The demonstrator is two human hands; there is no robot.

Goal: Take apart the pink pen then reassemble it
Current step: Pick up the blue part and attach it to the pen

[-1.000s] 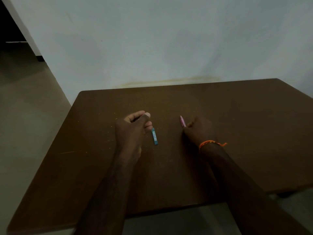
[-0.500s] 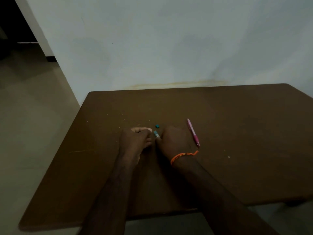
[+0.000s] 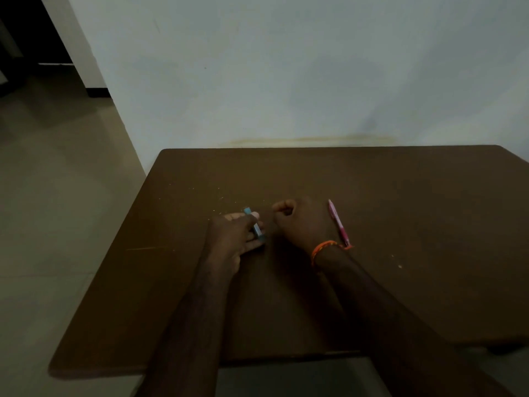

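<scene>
The pink pen (image 3: 339,224) lies whole on the brown table (image 3: 400,210), just right of my right hand and untouched. My right hand (image 3: 303,224), with an orange band on the wrist, rests on the table with its fingers curled in; I see nothing in it. My left hand (image 3: 233,239) sits a little to its left, thumb and fingers pinching a small blue stick-shaped object (image 3: 256,228). The blue tip (image 3: 247,210) pokes out above the thumb. The two hands are a short gap apart.
A pale wall stands behind the table's far edge. The table's left edge drops to a tiled floor (image 3: 57,224). Small light crumbs (image 3: 399,266) dot the tabletop.
My right hand let go of the pink pen, which now lies on the table, then moved left to the blue object and drew back. My left hand took hold of the blue object.
</scene>
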